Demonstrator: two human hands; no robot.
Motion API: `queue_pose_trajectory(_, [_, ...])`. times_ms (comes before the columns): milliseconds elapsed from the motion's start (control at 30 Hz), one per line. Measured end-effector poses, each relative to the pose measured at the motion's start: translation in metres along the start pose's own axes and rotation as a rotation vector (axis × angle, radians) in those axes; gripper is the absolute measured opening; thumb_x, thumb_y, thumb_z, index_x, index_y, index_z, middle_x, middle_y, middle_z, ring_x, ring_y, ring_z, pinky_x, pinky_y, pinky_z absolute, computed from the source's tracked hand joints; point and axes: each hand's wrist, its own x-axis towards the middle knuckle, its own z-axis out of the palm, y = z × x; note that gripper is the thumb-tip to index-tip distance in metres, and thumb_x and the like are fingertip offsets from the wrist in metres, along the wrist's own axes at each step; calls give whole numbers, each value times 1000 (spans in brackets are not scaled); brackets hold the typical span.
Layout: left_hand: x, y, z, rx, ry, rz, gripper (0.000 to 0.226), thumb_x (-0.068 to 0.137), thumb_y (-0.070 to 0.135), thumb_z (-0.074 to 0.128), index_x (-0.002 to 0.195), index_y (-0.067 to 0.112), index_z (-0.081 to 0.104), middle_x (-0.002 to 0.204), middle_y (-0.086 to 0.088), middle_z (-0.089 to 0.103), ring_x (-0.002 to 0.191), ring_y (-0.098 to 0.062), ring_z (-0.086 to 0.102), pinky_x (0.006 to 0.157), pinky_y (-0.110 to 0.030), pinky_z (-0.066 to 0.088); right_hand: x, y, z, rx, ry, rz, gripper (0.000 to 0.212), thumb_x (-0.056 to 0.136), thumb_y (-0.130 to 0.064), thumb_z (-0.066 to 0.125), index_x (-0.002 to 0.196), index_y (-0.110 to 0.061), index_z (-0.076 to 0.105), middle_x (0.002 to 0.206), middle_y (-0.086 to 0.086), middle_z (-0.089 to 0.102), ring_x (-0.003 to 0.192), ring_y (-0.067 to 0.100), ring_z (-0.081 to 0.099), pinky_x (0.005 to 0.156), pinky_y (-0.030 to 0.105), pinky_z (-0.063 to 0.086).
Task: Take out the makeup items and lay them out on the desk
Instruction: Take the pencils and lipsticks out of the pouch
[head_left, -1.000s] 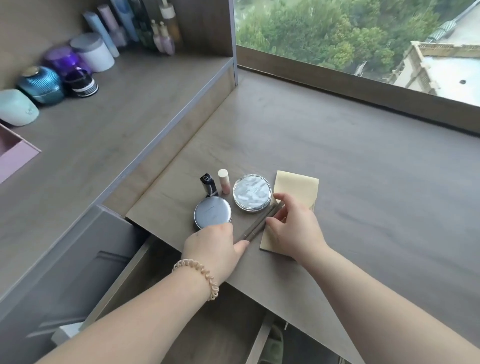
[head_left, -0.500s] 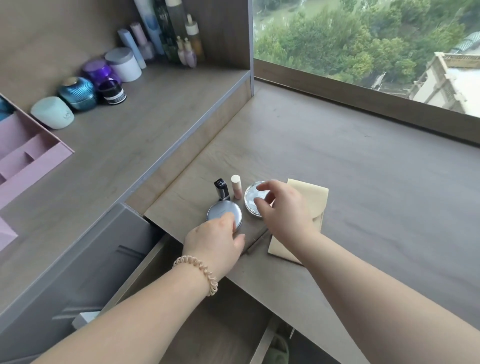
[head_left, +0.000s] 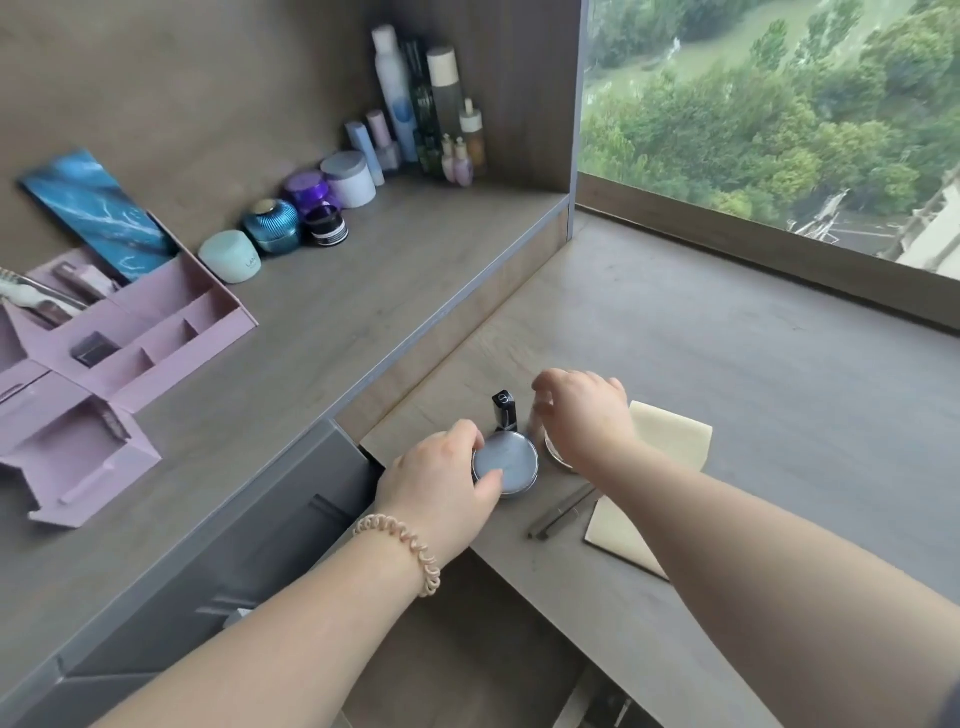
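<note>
On the lower desk (head_left: 675, 338), my left hand (head_left: 439, 470) grips a round silver-blue compact (head_left: 511, 462), thumb on its lid and fingers round its left rim. A black lipstick (head_left: 504, 410) stands just behind it. My right hand (head_left: 584, 415) hovers over a mirrored compact (head_left: 551, 451), of which only an edge shows. Its blurred fingertips are at a small pink tube, which is almost hidden. Two thin brown pencils (head_left: 561, 512) lie beside a beige sheet (head_left: 672, 434) under my right forearm.
A drawer (head_left: 457, 623) stands open below the desk's front edge. On the raised shelf to the left sit a pink organiser (head_left: 130, 358), a row of jars (head_left: 311, 208) and tall bottles (head_left: 415, 114). A window ledge (head_left: 779, 260) bounds the desk at the back.
My right hand left the pencils, passed over the mirrored compact and now reaches the pink tube. My left hand moved up onto the silver-blue compact. The view tilted up and left.
</note>
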Motion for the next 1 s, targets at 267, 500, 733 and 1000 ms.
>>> queue_pose_trajectory(267, [7, 19, -3, -160, 63, 212, 56, 85, 39, 59, 136, 31, 37, 124, 9, 50, 116, -15, 42, 101, -31, 37, -41, -17, -63, 561, 94, 128, 12, 85, -29, 59, 89, -20, 65, 72, -12, 64, 73, 12, 57, 69, 29, 44])
queue_pose_trajectory(500, [-1, 32, -9, -320, 8, 400, 13, 93, 38, 49, 83, 29, 51, 67, 10, 55, 70, -19, 55, 62, -33, 40, -94, -25, -95, 805, 98, 287, 18, 81, -22, 56, 67, -13, 65, 62, 1, 68, 61, 15, 61, 65, 39, 52])
queue_pose_trajectory(733, [-30, 40, -23, -621, -481, 627, 42, 93, 41, 42, 58, 19, 37, 44, 14, 37, 44, -4, 34, 49, -16, 26, -136, -35, -110, 393, -58, 232, 54, 94, -47, 40, 55, -9, 46, 59, 9, 51, 60, 25, 47, 61, 38, 41])
queue_pose_trajectory(1000, [-56, 38, -33, -817, -782, 599, 35, 96, 36, 42, 82, 7, 56, 51, 16, 50, 49, 0, 46, 52, -13, 37, -171, -31, -102, 543, 80, 26, 50, 95, -43, 45, 52, -17, 44, 49, 1, 55, 51, 14, 44, 56, 35, 40])
